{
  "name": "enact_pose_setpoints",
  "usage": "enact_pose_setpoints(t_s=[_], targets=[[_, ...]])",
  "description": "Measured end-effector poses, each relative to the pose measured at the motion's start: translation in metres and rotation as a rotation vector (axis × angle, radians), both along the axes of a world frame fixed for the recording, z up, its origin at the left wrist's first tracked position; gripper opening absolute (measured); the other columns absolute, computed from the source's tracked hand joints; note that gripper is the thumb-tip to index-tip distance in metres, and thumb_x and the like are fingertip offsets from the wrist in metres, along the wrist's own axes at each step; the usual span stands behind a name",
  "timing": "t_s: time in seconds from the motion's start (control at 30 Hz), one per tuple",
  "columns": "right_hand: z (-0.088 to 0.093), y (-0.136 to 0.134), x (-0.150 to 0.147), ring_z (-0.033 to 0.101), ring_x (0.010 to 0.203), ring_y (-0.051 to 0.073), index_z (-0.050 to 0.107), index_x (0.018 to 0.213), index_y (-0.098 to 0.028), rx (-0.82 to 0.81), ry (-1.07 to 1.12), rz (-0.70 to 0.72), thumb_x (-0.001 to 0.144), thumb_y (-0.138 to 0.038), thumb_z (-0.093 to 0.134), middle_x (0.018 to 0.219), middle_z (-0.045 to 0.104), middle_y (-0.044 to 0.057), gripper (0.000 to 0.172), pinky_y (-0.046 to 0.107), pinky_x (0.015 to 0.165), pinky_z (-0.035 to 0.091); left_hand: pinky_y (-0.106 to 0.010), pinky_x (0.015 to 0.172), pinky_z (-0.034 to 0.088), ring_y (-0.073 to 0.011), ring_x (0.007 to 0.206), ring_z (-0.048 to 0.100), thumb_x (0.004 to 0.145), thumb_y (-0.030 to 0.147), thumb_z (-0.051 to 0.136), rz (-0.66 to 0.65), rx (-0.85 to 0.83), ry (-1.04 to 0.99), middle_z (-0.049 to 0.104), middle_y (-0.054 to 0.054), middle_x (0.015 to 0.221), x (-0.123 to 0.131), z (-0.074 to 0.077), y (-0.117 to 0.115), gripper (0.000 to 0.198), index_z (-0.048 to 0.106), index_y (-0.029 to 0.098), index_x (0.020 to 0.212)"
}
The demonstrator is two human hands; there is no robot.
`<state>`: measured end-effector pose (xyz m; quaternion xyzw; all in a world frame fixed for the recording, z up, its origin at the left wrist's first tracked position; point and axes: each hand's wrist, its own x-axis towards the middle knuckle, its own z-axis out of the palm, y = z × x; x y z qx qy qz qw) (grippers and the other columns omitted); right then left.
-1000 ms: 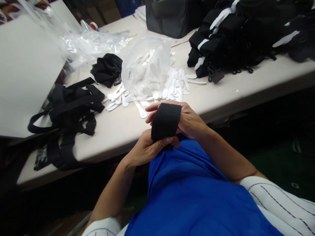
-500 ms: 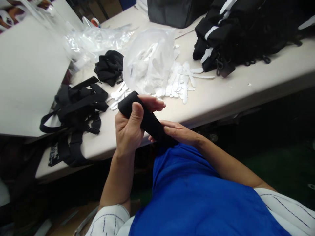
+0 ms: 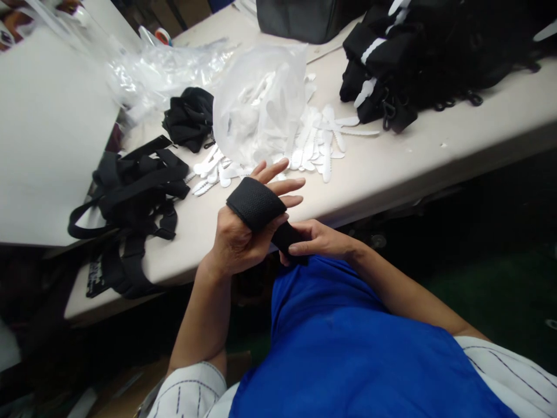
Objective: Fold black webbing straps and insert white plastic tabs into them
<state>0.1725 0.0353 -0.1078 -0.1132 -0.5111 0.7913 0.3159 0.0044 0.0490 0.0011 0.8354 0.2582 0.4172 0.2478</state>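
A wide black webbing strap (image 3: 256,203) is wound round my left hand (image 3: 241,232), across the knuckles. The fingers of that hand stretch out past the strap, and the thumb lies against its lower part, so the hand holds the loop. From there the strap runs down to my right hand (image 3: 315,239), which is closed on it between thumb and fingers, just above the blue apron (image 3: 348,337). The strap's lower end is hidden by the right hand and the apron. White toothed plastic strips (image 3: 213,168) lie on the table beyond my left hand.
A clear plastic bag of white strips (image 3: 261,110) stands on the table (image 3: 435,157). Black straps (image 3: 134,186) lie at left, a black bundle (image 3: 189,119) behind them. Bundled black straps with hooks (image 3: 391,64) fill the right, near a black bag (image 3: 300,20).
The strap has gone from lying along my left palm to wrapping across the knuckles. My left hand has turned over and its fingers have spread. My right hand keeps hold lower down.
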Motion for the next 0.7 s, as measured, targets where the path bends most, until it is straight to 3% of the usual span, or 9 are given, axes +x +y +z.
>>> enact_pose_setpoints(t_s=[0.13, 0.23, 0.33, 0.47, 0.6, 0.7], targets=[[0.003, -0.006, -0.001, 0.064, 0.072, 0.015, 0.064, 0.099, -0.012, 0.009, -0.067, -0.058, 0.087, -0.036, 0.068, 0.082, 0.068, 0.004, 0.028, 0.026, 0.069, 0.051, -0.059, 0.116, 0.037, -0.0341, 0.131, 0.053, 0.085, 0.026, 0.068, 0.009, -0.123, -0.11, 0.072, -0.005, 0.117, -0.002, 0.011, -0.015, 0.02, 0.075, 0.026, 0.104], [0.003, -0.006, 0.0, 0.064, 0.07, 0.015, 0.065, 0.099, -0.014, 0.015, -0.146, -0.25, 0.086, -0.04, 0.068, 0.081, 0.068, 0.003, 0.028, 0.027, 0.069, 0.052, -0.054, 0.105, 0.049, -0.0356, 0.119, 0.062, 0.087, 0.023, 0.064, -0.022, -0.404, -0.146, 0.071, -0.011, 0.119, -0.002, 0.022, -0.037, 0.021, 0.075, 0.02, 0.105], [0.004, -0.005, 0.005, 0.063, 0.069, 0.015, 0.066, 0.101, -0.016, 0.006, -0.223, -0.395, 0.086, -0.042, 0.068, 0.079, 0.067, 0.001, 0.03, 0.027, 0.067, 0.051, -0.046, 0.094, 0.057, -0.0315, 0.104, 0.069, 0.092, 0.024, 0.057, -0.004, -0.623, -0.275, 0.069, -0.015, 0.121, 0.001, 0.023, -0.052, 0.024, 0.074, 0.016, 0.107], [0.001, -0.015, 0.013, 0.06, 0.071, 0.017, 0.068, 0.092, -0.014, 0.033, -0.32, -0.252, 0.079, -0.041, 0.074, 0.077, 0.065, 0.001, 0.031, 0.027, 0.067, 0.047, -0.036, 0.09, 0.058, -0.0227, 0.095, 0.072, 0.094, 0.026, 0.054, 0.128, -0.653, -0.501, 0.072, -0.012, 0.114, -0.001, 0.009, -0.039, 0.024, 0.071, 0.017, 0.11], [0.006, -0.043, 0.016, 0.056, 0.078, 0.017, 0.067, 0.093, -0.02, 0.103, -0.446, -0.321, 0.073, -0.038, 0.078, 0.083, 0.063, -0.003, 0.03, 0.025, 0.069, 0.044, -0.03, 0.094, 0.054, -0.0198, 0.1, 0.071, 0.092, 0.032, 0.06, 0.301, -0.662, -0.612, 0.071, -0.011, 0.118, -0.011, -0.007, -0.011, 0.026, 0.071, 0.016, 0.109], [0.017, -0.06, 0.023, 0.06, 0.077, 0.019, 0.068, 0.089, -0.027, 0.157, -0.578, -0.295, 0.075, -0.038, 0.074, 0.08, 0.066, -0.004, 0.019, 0.026, 0.065, 0.045, -0.026, 0.09, 0.053, -0.0196, 0.099, 0.07, 0.088, 0.04, 0.064, 0.417, -0.769, -0.626, 0.073, -0.011, 0.115, -0.018, -0.025, -0.002, 0.035, 0.069, 0.015, 0.112]])
